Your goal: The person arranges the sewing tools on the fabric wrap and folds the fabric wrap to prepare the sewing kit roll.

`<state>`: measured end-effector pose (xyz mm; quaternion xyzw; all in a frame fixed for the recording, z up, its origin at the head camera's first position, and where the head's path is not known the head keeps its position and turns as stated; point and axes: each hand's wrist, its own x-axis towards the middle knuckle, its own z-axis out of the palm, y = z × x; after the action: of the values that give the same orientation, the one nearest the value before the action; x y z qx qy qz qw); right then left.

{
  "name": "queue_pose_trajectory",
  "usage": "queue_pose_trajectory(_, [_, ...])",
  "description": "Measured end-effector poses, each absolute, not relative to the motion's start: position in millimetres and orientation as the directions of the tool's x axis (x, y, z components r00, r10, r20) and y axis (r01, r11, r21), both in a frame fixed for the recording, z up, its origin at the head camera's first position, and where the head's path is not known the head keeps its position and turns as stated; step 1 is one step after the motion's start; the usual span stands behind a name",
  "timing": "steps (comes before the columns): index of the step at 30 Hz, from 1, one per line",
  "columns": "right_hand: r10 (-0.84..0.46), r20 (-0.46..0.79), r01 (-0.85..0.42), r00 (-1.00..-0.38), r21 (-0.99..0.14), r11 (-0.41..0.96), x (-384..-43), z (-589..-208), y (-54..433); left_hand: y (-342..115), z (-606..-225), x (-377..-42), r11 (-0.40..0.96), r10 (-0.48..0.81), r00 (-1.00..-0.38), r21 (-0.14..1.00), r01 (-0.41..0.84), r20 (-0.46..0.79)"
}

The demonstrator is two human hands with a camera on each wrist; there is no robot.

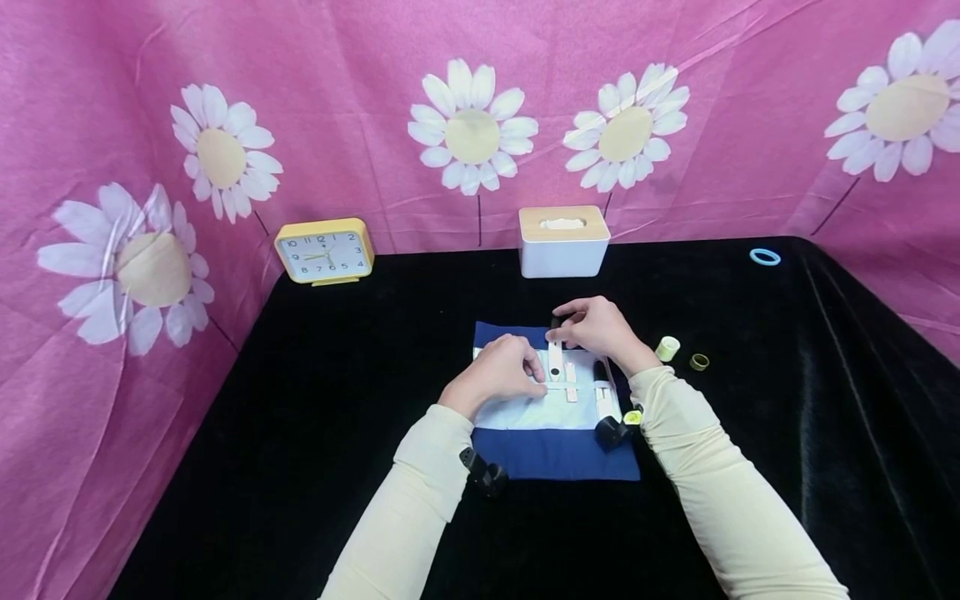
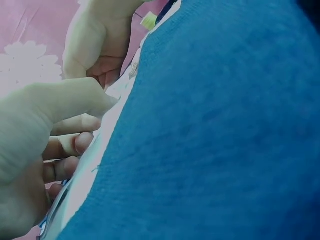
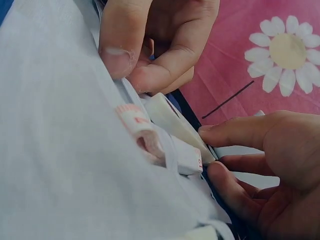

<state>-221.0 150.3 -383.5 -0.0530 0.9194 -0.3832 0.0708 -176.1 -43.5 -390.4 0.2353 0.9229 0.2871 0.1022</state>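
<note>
A blue fabric organizer [image 1: 555, 454] with a pale lining lies spread out on the table. My right hand [image 1: 596, 325] pinches a slim white tool with a black end [image 1: 555, 354] between thumb and fingers, above an elastic band across the lining. At that band, the thumb and index finger of my left hand [image 1: 504, 367] pinch the elastic [image 3: 129, 90], seen close up in the right wrist view. Beside the white tool, a folded measuring tape [image 3: 187, 157] with red marks sits under the elastic. Another black-and-white tool [image 1: 603, 392] is tucked in at the organizer's right side.
A pale yellow spool [image 1: 667, 348] and a small brass-coloured ring [image 1: 699, 362] lie right of the organizer. A yellow round item [image 1: 633, 417] is by my right cuff. Further back are a tissue box [image 1: 564, 250], a yellow clock [image 1: 325, 252] and a blue ring [image 1: 765, 257].
</note>
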Motion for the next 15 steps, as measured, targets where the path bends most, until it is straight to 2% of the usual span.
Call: queue_pose_trajectory(15, [-0.177, -0.028, -0.099, -0.984, -0.74, 0.665, -222.7, -391.4, 154.1, -39.4, -390.6, -171.7, 0.773, 0.449, -0.892, 0.525, 0.356, -0.056])
